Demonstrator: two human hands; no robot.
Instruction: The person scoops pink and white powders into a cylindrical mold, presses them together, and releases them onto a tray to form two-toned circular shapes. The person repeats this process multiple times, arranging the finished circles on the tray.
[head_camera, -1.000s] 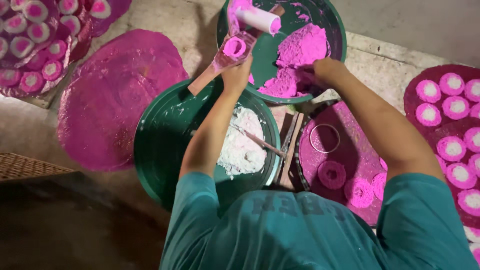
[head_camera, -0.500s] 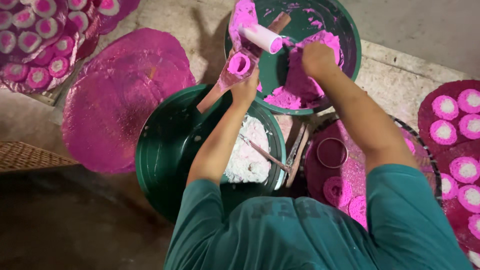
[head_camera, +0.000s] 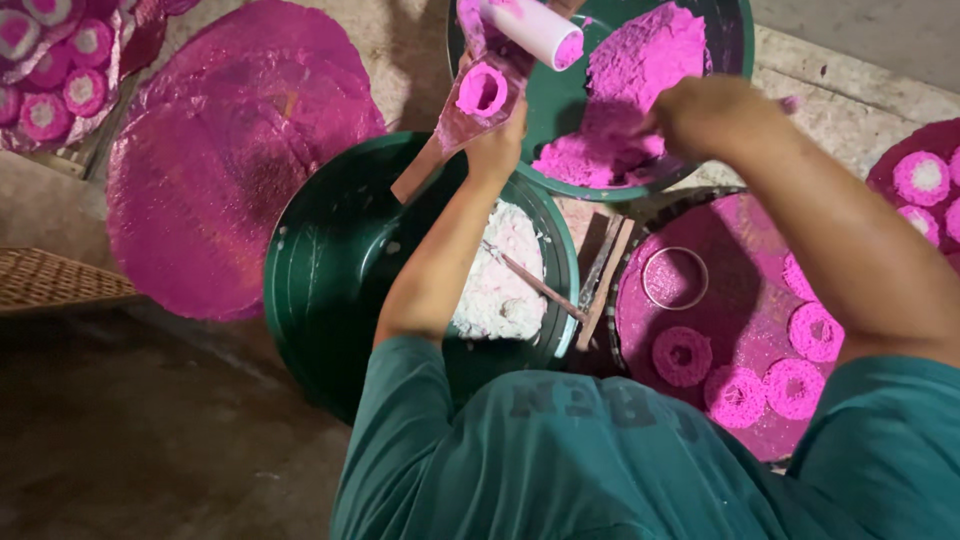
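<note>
Left hand (head_camera: 497, 150): my forearm runs up from the teal sleeve, elbow bent, wrist straight; fingers are curled shut, knuckles toward me.

Right hand (head_camera: 700, 112): my arm stretches forward and inward from the right shoulder, wrist bent slightly down, fingers bunched and blurred; closure not readable.

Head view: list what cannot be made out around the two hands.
- Right hand over the pink powder: motion-blurred, fingers unreadable.
- Left hand: its grip on the wooden paddle is hidden behind the hand.
- White cylinder and round green basin: cut off by the top edge.
</note>
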